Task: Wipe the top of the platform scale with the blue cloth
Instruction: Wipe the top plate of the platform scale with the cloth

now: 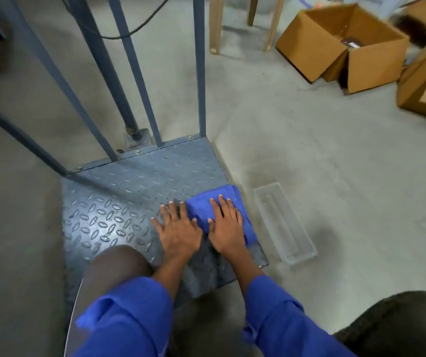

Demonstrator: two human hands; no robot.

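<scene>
The platform scale (119,202) is a grey diamond-plate deck on the floor, with blue-grey upright rails at its far edge. A folded blue cloth (206,204) lies on the deck's right side, near the right edge. My right hand (226,228) presses flat on the cloth, fingers spread. Just left of it, my left hand (177,228) rests flat, mostly on the bare deck, with its fingers touching the cloth's left edge. Both sleeves are blue.
A clear plastic tray (284,225) lies on the concrete floor just right of the scale. Open cardboard boxes (343,45) stand at the far right. Chair legs (215,24) are at the top. My knee (116,266) is over the deck's near edge.
</scene>
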